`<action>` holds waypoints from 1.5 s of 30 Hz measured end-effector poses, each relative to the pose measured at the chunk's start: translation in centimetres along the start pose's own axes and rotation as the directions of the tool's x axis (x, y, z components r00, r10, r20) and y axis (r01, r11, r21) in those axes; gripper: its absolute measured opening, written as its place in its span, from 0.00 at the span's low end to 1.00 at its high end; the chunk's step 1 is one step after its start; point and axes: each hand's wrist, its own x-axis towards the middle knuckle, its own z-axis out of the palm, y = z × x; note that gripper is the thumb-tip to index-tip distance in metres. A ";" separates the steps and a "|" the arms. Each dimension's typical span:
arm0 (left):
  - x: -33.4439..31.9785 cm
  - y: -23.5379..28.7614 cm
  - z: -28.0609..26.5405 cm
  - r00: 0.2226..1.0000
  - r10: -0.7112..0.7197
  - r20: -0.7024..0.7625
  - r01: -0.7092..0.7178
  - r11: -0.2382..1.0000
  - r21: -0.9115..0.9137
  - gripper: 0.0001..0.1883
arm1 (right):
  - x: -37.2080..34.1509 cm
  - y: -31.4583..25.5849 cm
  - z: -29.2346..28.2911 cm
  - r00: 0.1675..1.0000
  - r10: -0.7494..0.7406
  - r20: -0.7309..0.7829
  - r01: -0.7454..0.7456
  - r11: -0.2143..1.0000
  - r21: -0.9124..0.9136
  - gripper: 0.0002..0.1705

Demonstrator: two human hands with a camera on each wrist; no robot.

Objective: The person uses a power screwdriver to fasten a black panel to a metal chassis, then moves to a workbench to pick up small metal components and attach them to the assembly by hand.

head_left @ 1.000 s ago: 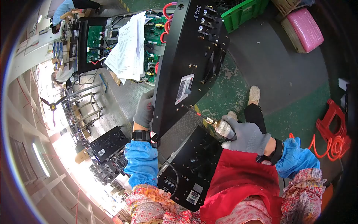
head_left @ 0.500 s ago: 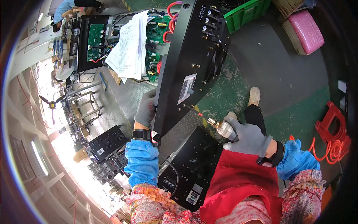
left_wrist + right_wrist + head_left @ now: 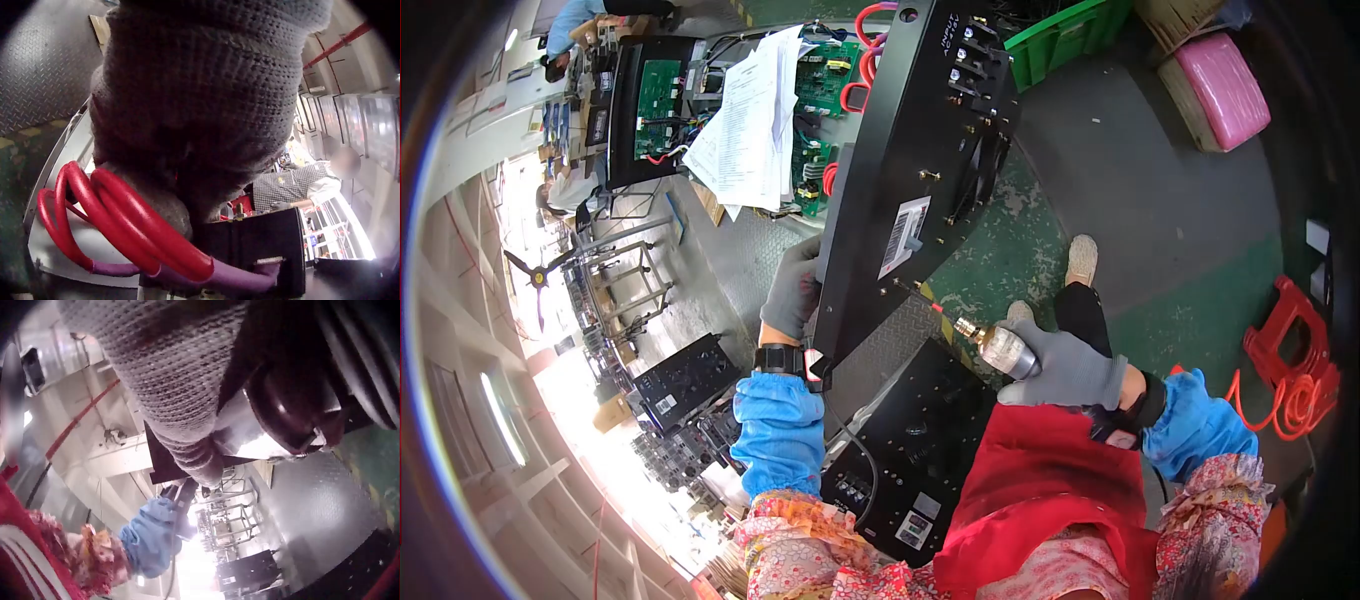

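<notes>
In the head view a black metal panel [image 3: 870, 230], printed "INPUT AC 415V", stands tilted, a barcode label on its face. My gloved left hand [image 3: 792, 290] grips its near left edge, some fingers hidden behind it. Thick red cables [image 3: 125, 219] with purple ends loop beside that glove [image 3: 200, 94] in the left wrist view. In my gloved right hand [image 3: 1068, 368] is a power screwdriver [image 3: 1007, 350], its slim red-banded bit aimed at the panel's lower face, the tip right at a screw there. The right wrist view shows the glove [image 3: 181, 381] close up around the tool's body.
Papers [image 3: 745, 125] lie over green circuit boards left of the panel. Another black panel [image 3: 915, 440] lies below, near the red apron. A green crate [image 3: 1065, 45], a pink-wrapped box [image 3: 1222, 90] and a red coiled hose [image 3: 1285, 405] are to the right. People work in the background.
In the head view the panel and my left hand have shifted slightly right. The screwdriver's tip stays at the same part of the panel, and both holds are unchanged.
</notes>
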 end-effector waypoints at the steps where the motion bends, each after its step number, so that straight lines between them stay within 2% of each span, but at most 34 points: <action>1: 0.0 0.0 0.0 1.000 -0.002 0.000 0.002 1.000 -0.004 0.18 | 0.1 0.2 -0.6 0.997 -0.013 0.082 0.002 0.991 0.133 0.54; 2: 0.0 0.0 0.0 1.000 -0.004 0.001 0.004 1.000 -0.009 0.18 | 0.2 0.3 -1.0 0.986 -0.037 0.160 -0.007 0.964 0.264 0.56; 5: -0.2 0.0 0.4 0.999 -0.003 -0.050 0.005 0.999 0.043 0.17 | 0.0 -0.3 -1.4 0.992 -0.027 0.121 0.001 0.977 0.212 0.58; 8: 0.3 -0.5 -0.5 1.000 0.002 -0.008 -0.001 1.000 0.029 0.17 | 0.7 1.5 -0.3 0.996 -0.087 0.037 0.079 0.982 0.169 0.59; 11: 0.9 -1.1 -1.1 1.000 -0.012 0.002 0.012 1.000 -0.028 0.16 | 0.6 1.5 0.0 0.998 -0.060 0.023 0.057 0.992 0.114 0.60; 14: 0.9 -1.3 -0.8 0.999 0.052 -0.003 -0.052 0.998 0.019 0.16 | 0.9 2.0 0.0 0.998 -0.063 0.017 0.063 0.997 0.037 0.59; 21: 0.7 -1.2 -1.2 1.000 -0.014 -0.009 0.014 1.000 -0.012 0.17 | 0.8 1.6 0.0 0.998 -0.066 -0.024 0.066 0.998 -0.011 0.57; 26: 0.5 -1.0 -0.8 0.999 0.031 -0.037 -0.029 0.998 0.058 0.17 | 0.7 1.6 0.3 0.997 -0.062 -0.034 0.061 0.998 -0.018 0.56; 33: 0.0 -1.5 -0.6 0.972 0.235 0.008 -0.228 0.934 0.275 0.17 | 0.7 1.6 0.6 0.996 -0.068 -0.055 0.066 0.997 -0.041 0.54; 37: 0.1 -1.7 -0.6 0.963 0.267 0.023 -0.262 0.923 0.281 0.17 | 0.6 1.1 0.1 0.998 -0.050 -0.046 0.047 0.997 -0.056 0.54; 41: -0.4 -1.3 0.0 0.969 0.247 -0.003 -0.239 0.942 0.236 0.17 | 0.7 1.2 0.4 0.998 -0.027 -0.054 0.023 0.997 -0.079 0.55; 44: -0.1 -1.2 -0.1 0.994 0.105 -0.038 -0.104 0.994 0.046 0.17 | 0.7 1.0 0.2 1.000 0.003 -0.030 -0.006 0.996 -0.090 0.55; 45: -0.1 -1.2 -0.3 0.994 0.104 -0.035 -0.102 0.994 0.040 0.17 | 0.6 0.9 0.2 1.000 -0.004 -0.031 0.001 0.997 -0.083 0.56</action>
